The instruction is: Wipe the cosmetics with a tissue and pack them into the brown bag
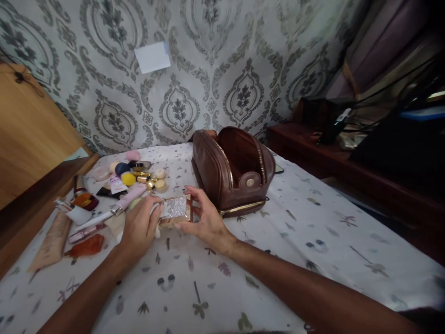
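Background: grey damask wallpaper, with a blank-looking white card on it. Below, one surface under a white cloth printed with leaves and dragonflies, its left edge bounded by a brown wooden rail.

Item: one rectangular case, silver-glitter panel, gold-toned rim; located left of the cloth's centre, between bag and cosmetics. Any marking on it is too small for me to read. My left hand pinches its left end, fingers bent close; my right hand grips its right end between thumb and fingers.

Item: one brown zip toiletry bag, gaping, towards the cloth's far edge; round gold-toned snap on the tab, its stamping illegible to me.

Lot, cosmetics, along the cloth's left edge: yellow sponge, navy sponge, pink sponge; cream-coloured round pot; pink-and-white tube, print unreadable; beige squeeze tube, faint lettering, illegible; orange-red item, near the front of the lot.
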`<state>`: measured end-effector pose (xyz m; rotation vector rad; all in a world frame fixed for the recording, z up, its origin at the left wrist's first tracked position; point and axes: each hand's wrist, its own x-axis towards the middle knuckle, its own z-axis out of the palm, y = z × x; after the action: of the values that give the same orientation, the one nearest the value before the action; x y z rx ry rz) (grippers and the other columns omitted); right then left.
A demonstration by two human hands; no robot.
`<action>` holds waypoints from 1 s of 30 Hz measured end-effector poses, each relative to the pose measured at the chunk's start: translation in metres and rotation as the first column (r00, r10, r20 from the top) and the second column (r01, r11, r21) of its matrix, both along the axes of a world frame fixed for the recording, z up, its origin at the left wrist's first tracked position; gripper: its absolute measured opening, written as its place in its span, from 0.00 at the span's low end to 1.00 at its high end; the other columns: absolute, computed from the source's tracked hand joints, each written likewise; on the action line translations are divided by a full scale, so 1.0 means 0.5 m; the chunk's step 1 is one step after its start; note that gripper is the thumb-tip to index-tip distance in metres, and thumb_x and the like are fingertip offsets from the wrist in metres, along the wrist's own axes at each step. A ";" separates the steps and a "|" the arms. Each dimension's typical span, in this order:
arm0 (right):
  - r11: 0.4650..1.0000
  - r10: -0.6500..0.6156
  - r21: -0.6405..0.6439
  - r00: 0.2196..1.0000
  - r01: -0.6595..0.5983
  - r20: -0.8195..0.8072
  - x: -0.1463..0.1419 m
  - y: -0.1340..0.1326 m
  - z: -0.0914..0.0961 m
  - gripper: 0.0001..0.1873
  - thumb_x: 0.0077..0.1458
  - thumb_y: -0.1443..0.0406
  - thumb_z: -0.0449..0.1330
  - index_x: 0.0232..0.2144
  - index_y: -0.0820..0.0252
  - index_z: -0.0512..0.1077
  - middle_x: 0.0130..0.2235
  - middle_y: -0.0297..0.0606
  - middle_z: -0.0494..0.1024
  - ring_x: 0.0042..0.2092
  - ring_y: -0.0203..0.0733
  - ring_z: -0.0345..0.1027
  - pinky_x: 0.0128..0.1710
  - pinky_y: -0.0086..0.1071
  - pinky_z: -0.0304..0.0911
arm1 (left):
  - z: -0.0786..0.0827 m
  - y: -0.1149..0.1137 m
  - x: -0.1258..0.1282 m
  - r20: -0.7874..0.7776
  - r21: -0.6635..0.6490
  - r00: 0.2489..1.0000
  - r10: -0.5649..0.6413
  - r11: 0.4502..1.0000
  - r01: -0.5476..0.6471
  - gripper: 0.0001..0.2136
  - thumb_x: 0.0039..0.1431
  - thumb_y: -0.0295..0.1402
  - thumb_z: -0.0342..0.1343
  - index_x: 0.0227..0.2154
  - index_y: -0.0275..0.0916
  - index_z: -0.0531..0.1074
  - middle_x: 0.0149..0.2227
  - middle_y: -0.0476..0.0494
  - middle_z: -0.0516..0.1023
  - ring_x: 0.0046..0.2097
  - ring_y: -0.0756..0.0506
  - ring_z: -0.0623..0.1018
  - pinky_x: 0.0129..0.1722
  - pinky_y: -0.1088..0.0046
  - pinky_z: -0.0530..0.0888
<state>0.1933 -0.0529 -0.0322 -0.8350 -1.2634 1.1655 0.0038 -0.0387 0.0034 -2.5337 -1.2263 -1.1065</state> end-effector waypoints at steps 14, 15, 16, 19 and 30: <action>1.000 -0.010 0.010 1.000 0.010 -0.018 0.008 -0.004 0.015 0.24 0.47 0.50 0.69 0.43 0.55 0.74 0.52 0.42 0.69 0.56 0.47 0.64 0.55 0.39 0.65 | -0.012 0.027 -0.004 -0.026 -0.484 0.998 0.049 0.874 -0.055 0.03 0.61 0.34 0.45 0.34 0.43 0.63 0.29 0.49 0.70 0.31 0.43 0.71 0.32 0.68 0.63; 1.000 -0.005 -0.025 0.999 0.004 -0.039 0.008 -0.003 0.014 0.23 0.50 0.48 0.68 0.43 0.54 0.74 0.48 0.41 0.72 0.53 0.46 0.67 0.54 0.40 0.65 | -0.012 0.024 -0.002 -0.017 -0.505 1.000 0.014 0.863 -0.021 0.07 0.59 0.33 0.47 0.40 0.41 0.64 0.33 0.48 0.73 0.34 0.42 0.74 0.34 0.67 0.66; 0.998 0.000 -0.065 0.998 -0.005 -0.070 0.007 -0.002 0.013 0.23 0.51 0.47 0.66 0.43 0.54 0.74 0.44 0.39 0.74 0.49 0.44 0.69 0.53 0.40 0.65 | -0.011 0.020 0.000 -0.001 -0.523 1.000 -0.015 0.852 0.012 0.13 0.58 0.32 0.49 0.47 0.40 0.64 0.37 0.45 0.75 0.38 0.41 0.75 0.38 0.66 0.68; 0.985 0.029 -0.163 0.986 -0.055 -0.163 0.002 0.006 0.005 0.27 0.50 0.40 0.63 0.37 0.56 0.75 0.36 0.36 0.75 0.42 0.44 0.71 0.48 0.40 0.68 | -0.008 0.013 0.009 0.067 -0.561 0.993 -0.097 0.819 0.118 0.20 0.61 0.34 0.52 0.55 0.42 0.64 0.48 0.42 0.76 0.48 0.40 0.75 0.48 0.64 0.69; 0.934 0.139 -0.296 0.968 -0.198 -0.211 0.005 0.018 -0.005 0.42 0.49 0.30 0.51 0.38 0.60 0.77 0.37 0.44 0.80 0.34 0.44 0.72 0.29 0.35 0.68 | -0.014 0.027 0.004 0.358 -0.727 0.934 -0.015 0.623 0.289 0.16 0.60 0.48 0.54 0.37 0.39 0.71 0.34 0.47 0.76 0.39 0.43 0.75 0.41 0.68 0.72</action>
<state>0.1956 -0.0439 -0.0345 -0.8366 -1.0223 1.5775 0.0058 -0.0254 -0.0036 -3.2118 -1.9567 -1.2590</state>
